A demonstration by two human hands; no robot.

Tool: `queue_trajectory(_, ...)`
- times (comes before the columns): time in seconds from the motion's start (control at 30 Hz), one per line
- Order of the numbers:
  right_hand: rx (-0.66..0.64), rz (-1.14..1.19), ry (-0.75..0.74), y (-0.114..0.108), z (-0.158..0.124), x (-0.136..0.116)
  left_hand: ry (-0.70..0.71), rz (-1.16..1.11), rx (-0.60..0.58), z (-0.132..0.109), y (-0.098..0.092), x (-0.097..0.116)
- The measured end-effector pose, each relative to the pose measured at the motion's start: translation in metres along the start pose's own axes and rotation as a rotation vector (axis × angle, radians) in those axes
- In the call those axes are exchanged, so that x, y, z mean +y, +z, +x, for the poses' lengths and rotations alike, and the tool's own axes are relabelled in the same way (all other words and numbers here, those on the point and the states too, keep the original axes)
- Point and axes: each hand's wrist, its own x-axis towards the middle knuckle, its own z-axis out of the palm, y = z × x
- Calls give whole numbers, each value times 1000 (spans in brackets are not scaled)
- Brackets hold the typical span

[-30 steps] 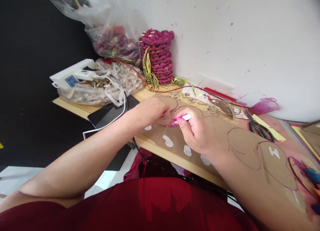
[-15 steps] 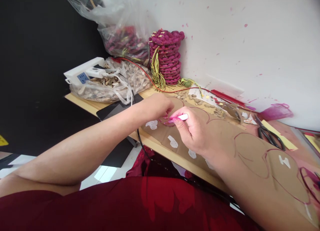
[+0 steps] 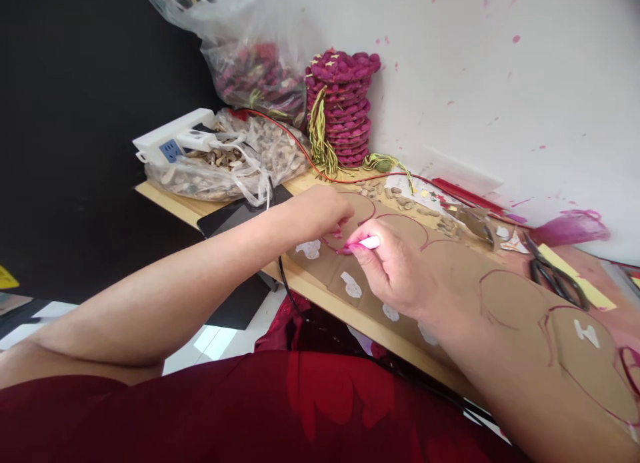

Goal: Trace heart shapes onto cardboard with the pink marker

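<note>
White pen [image 3: 370,243] over the cardboard [image 3: 450,269], near its left end; right hand [image 3: 393,266] holds it, thumb and fingers pinched. Long axis roughly left-right, marking end leftward. Left hand [image 3: 327,213], nearer that end, lies over the cardboard's left end, fingers curled; grip: cannot tell.

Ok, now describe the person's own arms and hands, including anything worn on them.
The left hand and right hand are ungloved, and both forearms are bare, with no sleeve or watch showing. Pink stains mark the right hand's fingers near the tips. A dark red garment with brighter red patches covers the body.
</note>
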Motion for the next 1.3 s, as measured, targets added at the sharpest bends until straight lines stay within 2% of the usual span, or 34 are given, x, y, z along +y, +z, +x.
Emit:
queue_trajectory(0.1, 12, 3, 6, -2, -2, 1, 1, -11, -11, -1, 0, 0)
queue_trajectory(0.33, 18, 74, -41, 15, 17, 0, 6, -30, -34, -2, -6, 3)
queue_trajectory(0.47, 21, 69, -53, 17, 20, 0, -12, -5, -41, -2, -6, 3)
queue_trajectory(0.57, 8, 66, -58, 10, 12, 1, -20, -12, -46, -2, -4, 3)
queue_trajectory(0.87, -24, 41, 52, -18, -8, 8, -21, 71, -41, 1, -4, 2)
queue_trajectory(1.2, 22, -22, 59, -35, -10, 13, -51, 83, -70, 0, -8, 5)
queue_trajectory(1.3, 26, 12, 50, -33, -9, 13, -73, 63, -96, -1, -10, 8)
